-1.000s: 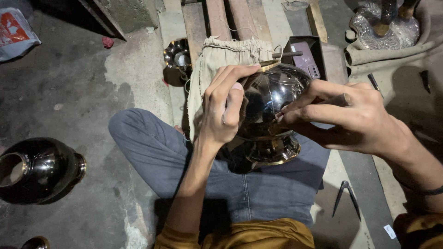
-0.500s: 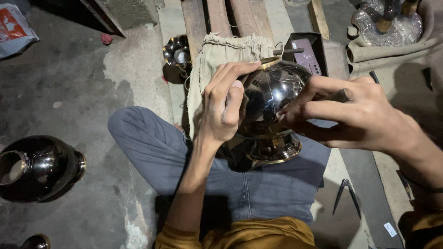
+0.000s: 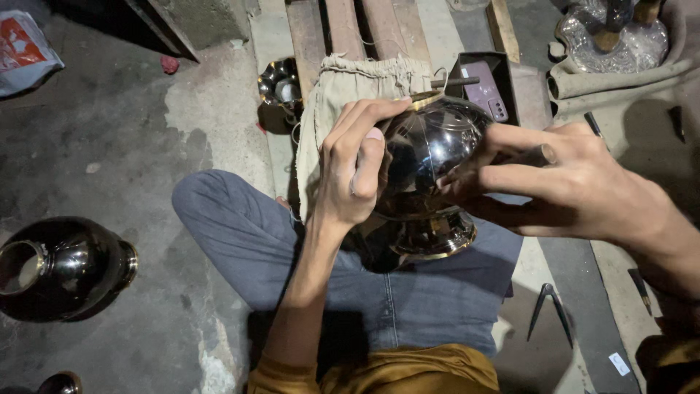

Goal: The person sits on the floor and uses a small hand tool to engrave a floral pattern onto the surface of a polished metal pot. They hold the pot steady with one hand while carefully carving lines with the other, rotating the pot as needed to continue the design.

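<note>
Both hands grip a polished, dark, rounded metal vessel with a flared brass-rimmed foot (image 3: 430, 182), held above the lap of a seated person in blue jeans. Left hand (image 3: 357, 171) is clamped over the vessel's left side, fingers curled across its top edge and thumb pressed on the shiny wall. Right hand (image 3: 561, 186) closes in from the other side, fingertips touching the vessel's right flank and pinched on a thin dark tool (image 3: 529, 155) laid against the metal; how firmly it is held cannot be told.

Beneath everything lies the stained grey concrete floor (image 3: 109, 131), with brown wooden planks (image 3: 350, 29) running away at the top. A large dark glossy round-bodied metal pot with an open mouth (image 3: 62, 266) lies on its side on the floor at far left, well apart from the hands. A beige drawstring cloth bag (image 3: 343, 91) rests on the planks just behind the held vessel. Beside the bag, a small shiny metal bowl-shaped piece (image 3: 281, 84) sits at the plank edge. A black open box holding a purple phone (image 3: 490, 91) stands behind the vessel, to the right. A silvery embossed metal piece on grey cloth (image 3: 627, 47) occupies the top right corner. Metal dividers (image 3: 550, 310) lie on the floor near the right knee.
</note>
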